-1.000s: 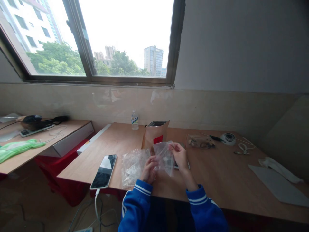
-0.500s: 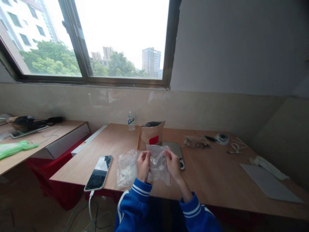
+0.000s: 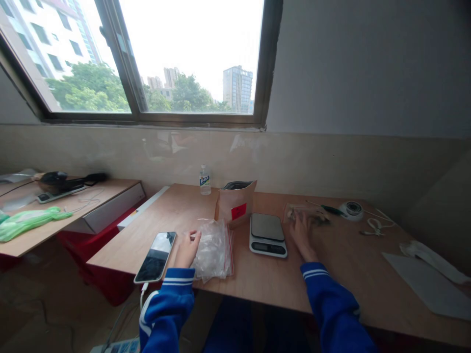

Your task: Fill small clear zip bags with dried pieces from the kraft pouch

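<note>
My left hand (image 3: 188, 249) hovers at the left edge of a pile of clear zip bags (image 3: 215, 252), its fingers loosely curled with a gap at the thumb and nothing visible in them. My right hand (image 3: 301, 230) reaches over a clear bag with brownish contents (image 3: 320, 219); its fingers are apart and overlap the bag's near left part, and whether they press on it is unclear. Between the hands stands a white kitchen scale (image 3: 268, 234) with a bare grey plate. Behind the zip bags, a brown paper pouch (image 3: 235, 206) with a red label stands upright, its top open.
A phone (image 3: 156, 257) on a charging cable lies left of my left hand. A water bottle (image 3: 205, 181) stands near the wall. On the right are a green-handled tool (image 3: 333, 210), a white dome camera (image 3: 353, 210) with its cable, and a grey sheet (image 3: 427, 284).
The zip bag I held in both hands now lies on the pile. My hands have parted, left towards the phone, right past the scale to the bag with brownish contents.
</note>
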A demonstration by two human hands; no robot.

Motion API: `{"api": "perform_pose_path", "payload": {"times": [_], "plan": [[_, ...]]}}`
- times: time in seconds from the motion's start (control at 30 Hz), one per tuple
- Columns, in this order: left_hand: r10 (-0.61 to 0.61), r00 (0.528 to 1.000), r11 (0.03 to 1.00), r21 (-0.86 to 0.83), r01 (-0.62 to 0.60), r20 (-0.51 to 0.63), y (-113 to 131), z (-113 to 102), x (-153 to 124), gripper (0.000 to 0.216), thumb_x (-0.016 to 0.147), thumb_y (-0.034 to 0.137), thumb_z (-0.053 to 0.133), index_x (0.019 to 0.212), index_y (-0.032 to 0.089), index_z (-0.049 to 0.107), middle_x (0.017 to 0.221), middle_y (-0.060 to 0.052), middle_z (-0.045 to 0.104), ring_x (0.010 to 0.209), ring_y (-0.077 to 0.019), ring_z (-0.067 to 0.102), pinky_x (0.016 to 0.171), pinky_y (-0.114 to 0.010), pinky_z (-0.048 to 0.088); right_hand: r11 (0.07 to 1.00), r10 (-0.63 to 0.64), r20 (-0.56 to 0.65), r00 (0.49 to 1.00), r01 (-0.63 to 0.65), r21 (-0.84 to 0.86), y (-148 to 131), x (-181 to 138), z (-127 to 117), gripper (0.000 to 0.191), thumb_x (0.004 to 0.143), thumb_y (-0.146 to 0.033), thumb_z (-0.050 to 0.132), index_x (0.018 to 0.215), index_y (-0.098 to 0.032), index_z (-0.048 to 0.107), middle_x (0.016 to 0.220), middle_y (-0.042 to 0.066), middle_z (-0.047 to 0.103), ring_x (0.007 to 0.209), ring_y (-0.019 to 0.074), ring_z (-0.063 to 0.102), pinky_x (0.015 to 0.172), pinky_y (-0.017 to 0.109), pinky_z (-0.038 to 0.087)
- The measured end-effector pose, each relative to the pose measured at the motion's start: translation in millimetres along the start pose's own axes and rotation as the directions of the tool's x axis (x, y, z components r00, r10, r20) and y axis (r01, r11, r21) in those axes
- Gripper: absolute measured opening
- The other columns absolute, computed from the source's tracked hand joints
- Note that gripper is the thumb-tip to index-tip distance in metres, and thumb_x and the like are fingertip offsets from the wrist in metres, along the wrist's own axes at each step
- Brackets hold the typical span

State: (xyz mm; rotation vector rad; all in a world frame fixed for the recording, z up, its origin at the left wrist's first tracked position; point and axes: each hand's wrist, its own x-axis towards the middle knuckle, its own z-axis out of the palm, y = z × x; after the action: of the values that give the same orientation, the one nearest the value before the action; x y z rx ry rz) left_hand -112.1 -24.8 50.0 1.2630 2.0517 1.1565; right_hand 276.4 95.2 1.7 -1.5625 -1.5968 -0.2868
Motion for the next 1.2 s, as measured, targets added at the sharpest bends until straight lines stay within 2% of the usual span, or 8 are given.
{"api": "perform_pose_path", "payload": {"times": [0.1, 0.2, 0.3, 0.43, 0.63, 0.93, 1.03, 1.2], "plan": [[0.226, 0.949, 0.956, 0.237, -0.173, -0.221, 1.1, 0.2, -11.6, 0.048, 0.076, 0.037, 0.053, 0.116, 0.01, 0.052, 0.115, -0.02, 0.054, 0.107, -0.0316, 0.054, 0.089, -0.046, 0.044, 0.994, -0.003, 0.095, 0.995, 0.013, -0.109, 27.2, -6.7, 15.2, 0.045, 0.079, -0.018, 0.039, 0.122, -0.015, 0.051, 0.128, 0.017, 0.046, 0.117, 0.0324, 0.04, 0.094, 0.051, 0.033], [0.428, 0.853, 0.877, 0.366, -0.312, -0.298, 17.0, 8.7, -35.4, 0.051, 0.083, 0.036, 0.047, 0.13, 0.016, 0.044, 0.135, -0.02, 0.039, 0.119, -0.0325, 0.045, 0.095, -0.05, 0.038, 0.982, 0.04, 0.158, 0.987, -0.01, -0.187, 34.0, -12.1, 18.1, 0.04, 0.08, -0.02, 0.042, 0.118, -0.014, 0.055, 0.114, 0.018, 0.054, 0.105, 0.0318, 0.046, 0.087, 0.047, 0.036], [0.523, 0.834, 0.813, 0.398, -0.425, -0.178, 26.2, 26.5, -53.7, 0.045, 0.088, 0.031, 0.041, 0.132, 0.026, 0.043, 0.139, -0.011, 0.039, 0.12, -0.0276, 0.044, 0.099, -0.048, 0.035, 0.976, 0.07, 0.163, 0.984, -0.033, -0.214, 30.3, -11.7, 13.3, 0.037, 0.08, -0.021, 0.043, 0.114, -0.013, 0.056, 0.105, 0.018, 0.058, 0.099, 0.0314, 0.049, 0.084, 0.045, 0.037], [0.414, 0.895, 0.788, 0.427, -0.443, 0.166, 5.0, 59.1, -54.9, 0.033, 0.086, 0.025, 0.043, 0.114, 0.024, 0.061, 0.134, -0.011, 0.049, 0.124, -0.0289, 0.043, 0.101, -0.047, 0.034, 0.986, 0.11, 0.074, 0.991, -0.099, -0.134, 24.9, -8.7, 7.9, 0.039, 0.083, -0.027, 0.04, 0.115, -0.009, 0.052, 0.106, 0.019, 0.06, 0.099, 0.0316, 0.051, 0.086, 0.046, 0.036], [0.395, 0.889, 0.813, 0.363, -0.456, 0.232, -21.1, 71.3, -42.9, 0.036, 0.088, 0.027, 0.04, 0.119, 0.026, 0.056, 0.137, -0.009, 0.047, 0.128, -0.0262, 0.04, 0.103, -0.049, 0.031, 0.984, 0.134, -0.129, 0.983, -0.116, 0.133, 17.6, -7.0, -3.6, 0.047, 0.089, -0.046, 0.031, 0.103, -0.01, 0.056, 0.098, 0.019, 0.062, 0.095, 0.028, 0.054, 0.088, 0.045, 0.038], [0.577, 0.789, 0.816, 0.118, -0.565, -0.211, 28.9, 41.2, -64.8, 0.03, 0.086, 0.033, 0.047, 0.112, 0.022, 0.058, 0.123, -0.01, 0.054, 0.118, -0.0261, 0.048, 0.103, -0.047, 0.032, 0.827, 0.443, -0.35, 0.825, -0.226, 0.516, -28.6, -23.7, -77.8, 0.048, 0.085, -0.057, 0.04, 0.097, -0.013, 0.054, 0.095, 0.016, 0.06, 0.084, 0.0242, 0.059, 0.075, 0.038, 0.046], [0.595, 0.799, 0.79, -0.118, -0.602, -0.093, 56.3, 40.4, -84.7, 0.031, 0.087, 0.032, 0.045, 0.115, 0.023, 0.056, 0.117, -0.01, 0.057, 0.111, -0.0229, 0.052, 0.096, -0.039, 0.04, 0.719, 0.566, -0.251, 0.785, -0.322, 0.616, -64.4, -42.6, -106.4, 0.046, 0.081, -0.057, 0.047, 0.096, -0.014, 0.056, 0.094, 0.013, 0.062, 0.085, 0.0235, 0.059, 0.076, 0.035, 0.046], [0.654, 0.722, 0.75, -0.322, -0.578, 0.227, 80.0, 50.3, -114.6, 0.04, 0.079, 0.035, 0.059, 0.117, 0.023, 0.058, 0.115, -0.009, 0.058, 0.108, -0.0236, 0.052, 0.094, -0.035, 0.039, 0.37, 0.528, 0.309, 0.791, -0.542, 0.755, -116.1, -81.1, -117.2, 0.046, 0.072, -0.056, 0.059, 0.097, -0.017, 0.057, 0.091, 0.008, 0.065, 0.083, 0.0237, 0.062, 0.069, 0.032, 0.049]]}}
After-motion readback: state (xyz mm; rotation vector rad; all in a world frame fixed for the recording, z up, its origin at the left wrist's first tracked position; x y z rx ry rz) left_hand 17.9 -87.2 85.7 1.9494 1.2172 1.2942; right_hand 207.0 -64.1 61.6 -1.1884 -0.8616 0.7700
